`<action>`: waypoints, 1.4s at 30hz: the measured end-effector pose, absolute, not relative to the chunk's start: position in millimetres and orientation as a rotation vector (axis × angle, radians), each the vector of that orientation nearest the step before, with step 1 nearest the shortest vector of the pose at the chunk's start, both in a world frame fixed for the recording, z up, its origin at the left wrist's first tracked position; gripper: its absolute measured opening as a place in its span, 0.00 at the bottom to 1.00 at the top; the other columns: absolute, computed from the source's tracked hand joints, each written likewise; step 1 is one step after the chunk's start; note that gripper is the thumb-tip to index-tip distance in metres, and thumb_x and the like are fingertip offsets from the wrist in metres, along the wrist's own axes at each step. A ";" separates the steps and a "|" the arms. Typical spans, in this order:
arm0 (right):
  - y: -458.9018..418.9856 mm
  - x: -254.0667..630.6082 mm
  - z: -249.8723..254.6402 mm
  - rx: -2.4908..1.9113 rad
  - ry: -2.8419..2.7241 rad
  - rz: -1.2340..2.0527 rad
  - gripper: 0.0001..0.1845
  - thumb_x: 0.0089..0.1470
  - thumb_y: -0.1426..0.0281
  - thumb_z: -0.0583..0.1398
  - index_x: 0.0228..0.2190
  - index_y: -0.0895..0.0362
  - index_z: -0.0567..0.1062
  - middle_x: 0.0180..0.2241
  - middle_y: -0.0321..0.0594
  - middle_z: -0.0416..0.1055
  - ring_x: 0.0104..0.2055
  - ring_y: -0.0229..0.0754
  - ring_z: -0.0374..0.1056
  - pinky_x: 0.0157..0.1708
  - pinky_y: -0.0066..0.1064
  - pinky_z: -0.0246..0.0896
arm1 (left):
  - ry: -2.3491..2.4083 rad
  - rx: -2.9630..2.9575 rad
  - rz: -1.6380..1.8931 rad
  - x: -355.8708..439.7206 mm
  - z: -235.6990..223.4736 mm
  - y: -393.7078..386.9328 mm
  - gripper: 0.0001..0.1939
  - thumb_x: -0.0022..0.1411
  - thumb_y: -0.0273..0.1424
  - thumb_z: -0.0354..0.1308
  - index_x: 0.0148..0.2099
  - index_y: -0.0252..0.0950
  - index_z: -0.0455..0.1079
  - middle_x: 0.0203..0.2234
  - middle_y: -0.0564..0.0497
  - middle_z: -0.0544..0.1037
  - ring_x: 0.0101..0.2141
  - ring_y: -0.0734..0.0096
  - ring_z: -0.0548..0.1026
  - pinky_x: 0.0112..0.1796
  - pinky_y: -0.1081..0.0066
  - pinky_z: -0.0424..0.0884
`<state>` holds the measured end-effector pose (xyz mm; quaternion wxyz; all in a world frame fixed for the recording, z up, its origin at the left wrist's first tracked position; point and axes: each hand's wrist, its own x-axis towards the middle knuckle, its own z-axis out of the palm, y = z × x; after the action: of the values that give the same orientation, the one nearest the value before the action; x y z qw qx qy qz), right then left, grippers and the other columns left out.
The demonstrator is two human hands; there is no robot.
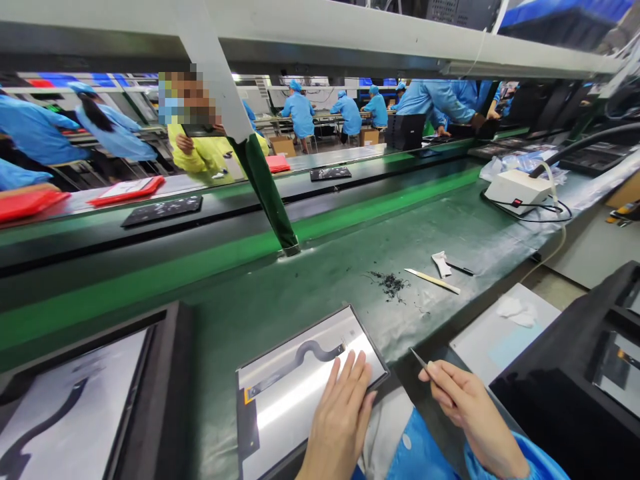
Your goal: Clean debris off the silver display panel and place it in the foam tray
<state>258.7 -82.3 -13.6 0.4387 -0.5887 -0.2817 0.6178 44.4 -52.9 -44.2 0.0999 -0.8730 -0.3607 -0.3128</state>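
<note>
We pinch a pointed tool [419, 361] in our right hand [457, 392]; left of that grip, our open left hand [341, 407] lies flat on the panel [285, 417]. To work well, we should press lightly and evenly, tip clear of the dark ribbon cable [288, 369] beside the left hand. Beyond both hands, dark scraps [391, 285] lie on the bench [225, 313].

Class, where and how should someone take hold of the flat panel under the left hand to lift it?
Probably by the outer edges, one hand from the left and one from the right: the panel is thin and lies flat, and a dark ribbon cable curves across its upward face. On the left edge, grip nearer the person than the orange tab.
</note>
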 end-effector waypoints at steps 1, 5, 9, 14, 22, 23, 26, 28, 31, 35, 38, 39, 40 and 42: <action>-80.4 259.6 -11.9 -1.463 -0.704 1.528 0.39 0.37 0.36 0.64 0.29 0.61 0.74 0.15 0.23 0.48 0.15 0.24 0.38 0.17 0.26 0.28 | -1.069 -2.579 -0.927 44.6 -44.6 -53.0 0.15 0.70 0.23 0.47 0.56 0.25 0.66 0.52 0.40 0.76 0.53 0.53 0.74 0.48 0.52 0.76; -74.8 264.4 -7.7 -1.466 -0.693 1.497 0.39 0.36 0.37 0.65 0.30 0.61 0.75 0.16 0.24 0.49 0.15 0.25 0.39 0.17 0.26 0.27 | -1.085 -2.582 -0.936 45.0 -46.6 -53.7 0.15 0.70 0.23 0.48 0.56 0.26 0.67 0.53 0.40 0.75 0.54 0.54 0.74 0.49 0.52 0.76; -71.5 268.2 -3.6 -1.473 -0.678 1.482 0.38 0.35 0.37 0.66 0.29 0.61 0.74 0.16 0.24 0.50 0.15 0.25 0.39 0.18 0.26 0.26 | -1.108 -2.598 -0.917 44.3 -47.6 -55.2 0.16 0.70 0.24 0.47 0.57 0.27 0.66 0.53 0.40 0.75 0.55 0.53 0.72 0.50 0.51 0.76; -66.8 271.3 3.6 -1.447 -0.693 1.458 0.36 0.35 0.39 0.66 0.29 0.61 0.74 0.15 0.24 0.49 0.15 0.25 0.37 0.17 0.27 0.26 | -1.125 -2.608 -0.907 43.3 -48.6 -55.1 0.16 0.70 0.24 0.47 0.58 0.28 0.65 0.54 0.40 0.74 0.56 0.55 0.71 0.51 0.52 0.75; -58.8 275.4 4.8 -1.433 -0.680 1.429 0.38 0.31 0.39 0.67 0.29 0.61 0.73 0.15 0.23 0.50 0.14 0.24 0.38 0.17 0.26 0.26 | -1.132 -2.620 -0.914 43.8 -48.8 -55.2 0.17 0.70 0.25 0.47 0.58 0.29 0.65 0.55 0.40 0.74 0.55 0.54 0.72 0.50 0.50 0.76; -57.9 275.8 4.6 -1.429 -0.680 1.430 0.38 0.31 0.38 0.67 0.29 0.61 0.73 0.15 0.23 0.50 0.14 0.24 0.39 0.17 0.26 0.26 | -1.130 -2.617 -0.915 43.5 -48.9 -55.4 0.17 0.70 0.25 0.47 0.58 0.28 0.65 0.54 0.40 0.74 0.55 0.54 0.72 0.50 0.50 0.76; -55.4 277.2 3.9 -1.415 -0.685 1.430 0.37 0.32 0.39 0.68 0.28 0.60 0.72 0.15 0.23 0.50 0.15 0.24 0.39 0.18 0.26 0.26 | -1.114 -2.599 -0.931 42.9 -49.1 -55.0 0.16 0.70 0.25 0.47 0.58 0.28 0.65 0.54 0.40 0.74 0.55 0.55 0.72 0.51 0.53 0.76; -53.7 278.1 3.4 -1.408 -0.691 1.429 0.36 0.33 0.40 0.68 0.27 0.60 0.71 0.16 0.23 0.50 0.15 0.24 0.39 0.18 0.26 0.26 | -1.105 -2.592 -0.946 42.7 -48.9 -54.4 0.16 0.71 0.25 0.47 0.57 0.29 0.66 0.53 0.41 0.75 0.55 0.56 0.72 0.52 0.54 0.75; -51.3 279.4 1.7 -1.389 -0.705 1.431 0.35 0.34 0.40 0.67 0.27 0.59 0.70 0.16 0.23 0.50 0.15 0.24 0.39 0.18 0.26 0.25 | -1.101 -2.596 -0.950 42.6 -47.9 -53.9 0.16 0.71 0.26 0.47 0.58 0.29 0.66 0.53 0.41 0.75 0.54 0.56 0.73 0.51 0.54 0.75; -48.8 282.5 -4.6 -1.360 -0.707 1.437 0.35 0.36 0.41 0.68 0.28 0.60 0.71 0.16 0.23 0.50 0.15 0.24 0.38 0.17 0.26 0.25 | -1.097 -2.599 -0.941 41.9 -46.6 -54.2 0.16 0.71 0.26 0.47 0.58 0.29 0.65 0.53 0.41 0.75 0.54 0.56 0.73 0.51 0.54 0.76; -46.7 285.2 -9.7 -1.332 -0.708 1.449 0.33 0.40 0.43 0.68 0.30 0.61 0.72 0.17 0.24 0.51 0.16 0.23 0.39 0.17 0.24 0.26 | -1.097 -2.615 -0.923 41.7 -46.2 -54.1 0.17 0.70 0.25 0.47 0.58 0.29 0.65 0.53 0.40 0.75 0.55 0.55 0.72 0.51 0.53 0.76; -45.7 285.7 -10.4 -1.325 -0.705 1.453 0.33 0.40 0.43 0.68 0.30 0.61 0.72 0.17 0.24 0.51 0.16 0.23 0.39 0.17 0.24 0.26 | -1.090 -2.620 -0.914 41.7 -46.2 -53.9 0.17 0.70 0.24 0.47 0.58 0.28 0.65 0.53 0.40 0.75 0.55 0.55 0.72 0.50 0.52 0.76; -44.5 285.8 -10.5 -1.320 -0.699 1.454 0.33 0.40 0.43 0.68 0.30 0.61 0.72 0.17 0.24 0.51 0.16 0.23 0.39 0.17 0.24 0.26 | -1.082 -2.623 -0.905 41.7 -46.3 -53.6 0.17 0.70 0.24 0.47 0.58 0.28 0.64 0.53 0.40 0.75 0.55 0.55 0.72 0.50 0.52 0.76; -41.7 284.7 -8.6 -1.318 -0.688 1.455 0.34 0.38 0.43 0.69 0.29 0.61 0.72 0.17 0.24 0.51 0.16 0.23 0.39 0.17 0.24 0.26 | -1.069 -2.630 -0.878 41.2 -46.6 -52.9 0.17 0.70 0.24 0.47 0.59 0.28 0.64 0.53 0.40 0.75 0.55 0.54 0.72 0.49 0.51 0.76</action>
<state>284.7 -41.7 -8.6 0.5063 -0.5464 -0.2851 0.6033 41.2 -52.9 -46.6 0.0847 -0.8819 -0.3584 -0.2945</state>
